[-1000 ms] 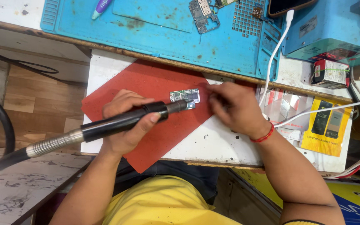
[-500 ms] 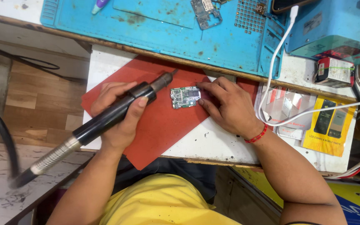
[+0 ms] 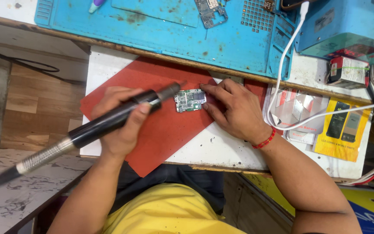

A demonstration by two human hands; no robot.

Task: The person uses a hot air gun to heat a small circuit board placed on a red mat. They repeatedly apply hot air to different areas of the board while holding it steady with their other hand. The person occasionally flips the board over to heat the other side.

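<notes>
On the red mat (image 3: 161,130), the left hand (image 3: 120,125) clasps a rotary handpiece (image 3: 109,121) whose tip points right toward the small circuit board (image 3: 189,100), pinned by the right hand's (image 3: 234,112) fingertips (image 3: 204,88).

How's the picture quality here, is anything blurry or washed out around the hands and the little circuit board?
Head view: light is even and soft, without hard shadows; the small circuit board on the red mat is fairly sharp, as are the left hand gripping the black hot-air handpiece and the right hand; the handpiece's hose end at the left edge is smeared; wide-angle bending shows at the blue mat.
</notes>
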